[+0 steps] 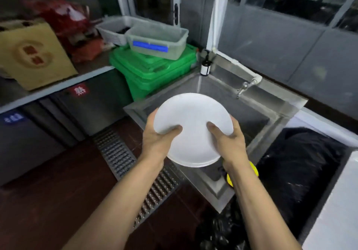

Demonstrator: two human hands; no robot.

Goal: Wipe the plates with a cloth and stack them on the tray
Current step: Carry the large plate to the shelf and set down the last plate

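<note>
1. The left hand (pixel 158 139) and right hand (pixel 227 139) both grip one white plate (pixel 191 127), held tilted above the sink (pixel 257 114).
2. No cloth or tray is visible; wiping probably comes next, which calls for fetching a cloth.

A white plate (pixel 191 112) is gripped at its rim by the left hand (pixel 157 140) and right hand (pixel 228 142) above a steel sink (pixel 290 103), with green crates (pixel 155 73) stacked beside it
</note>
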